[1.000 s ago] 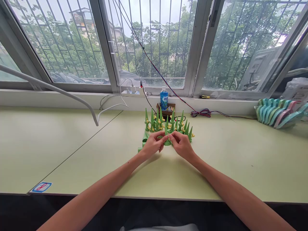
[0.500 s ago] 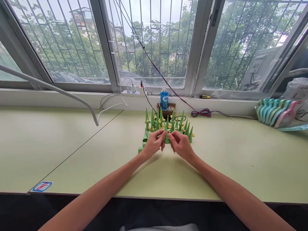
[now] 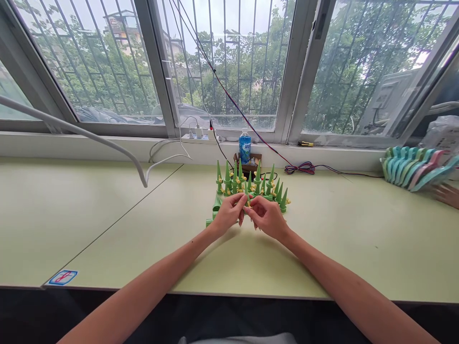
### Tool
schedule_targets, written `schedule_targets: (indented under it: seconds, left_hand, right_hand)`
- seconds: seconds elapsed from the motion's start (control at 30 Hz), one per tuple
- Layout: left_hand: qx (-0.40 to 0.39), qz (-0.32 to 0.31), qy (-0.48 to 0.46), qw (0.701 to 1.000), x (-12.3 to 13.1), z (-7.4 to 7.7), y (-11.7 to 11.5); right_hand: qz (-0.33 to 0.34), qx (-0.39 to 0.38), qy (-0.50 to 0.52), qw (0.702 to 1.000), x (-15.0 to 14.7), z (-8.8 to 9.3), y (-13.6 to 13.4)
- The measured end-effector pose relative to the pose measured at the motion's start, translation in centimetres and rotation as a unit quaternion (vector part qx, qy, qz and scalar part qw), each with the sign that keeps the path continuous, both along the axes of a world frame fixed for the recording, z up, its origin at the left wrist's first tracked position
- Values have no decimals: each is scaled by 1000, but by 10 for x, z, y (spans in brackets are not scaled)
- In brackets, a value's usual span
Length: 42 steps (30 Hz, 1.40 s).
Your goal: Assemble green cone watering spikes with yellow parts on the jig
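My left hand (image 3: 227,213) and my right hand (image 3: 267,217) meet at the middle of the pale green table (image 3: 107,239), fingers pinched together on one green cone spike (image 3: 246,197) with a small yellow part. Just behind the hands stands a cluster of several upright green cone spikes (image 3: 251,184) with yellow fittings. A few more green pieces (image 3: 214,210) lie to the left of my left hand.
A drink bottle (image 3: 244,147) and a small brown box stand behind the cluster by the window sill. Red and black cables (image 3: 301,167) run along the sill. A stack of pastel trays (image 3: 412,167) sits at the far right, with another person's hand (image 3: 446,195) beside it.
My hands have lifted the cone slightly and drawn closer together on it. Another person's hand has appeared at the right edge near the pastel trays.
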State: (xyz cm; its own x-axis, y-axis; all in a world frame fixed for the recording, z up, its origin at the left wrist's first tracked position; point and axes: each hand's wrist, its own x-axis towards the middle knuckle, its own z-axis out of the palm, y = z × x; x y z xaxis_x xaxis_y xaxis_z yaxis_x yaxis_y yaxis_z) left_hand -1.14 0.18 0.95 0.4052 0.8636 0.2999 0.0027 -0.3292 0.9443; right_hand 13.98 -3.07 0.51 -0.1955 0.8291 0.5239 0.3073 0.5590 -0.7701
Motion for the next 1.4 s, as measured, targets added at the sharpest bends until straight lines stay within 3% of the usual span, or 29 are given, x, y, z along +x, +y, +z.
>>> schedule_targets:
  seconds: [0.53,1.4]
  left_hand:
    - [-77,-46,-34,995,-2,2,-1]
    - [-92,-20,-53,994,-1,1,-1]
  right_hand:
    - [14,-18,8,1000,2,-3,2]
    - [17,-21,22,999,1,-3,3]
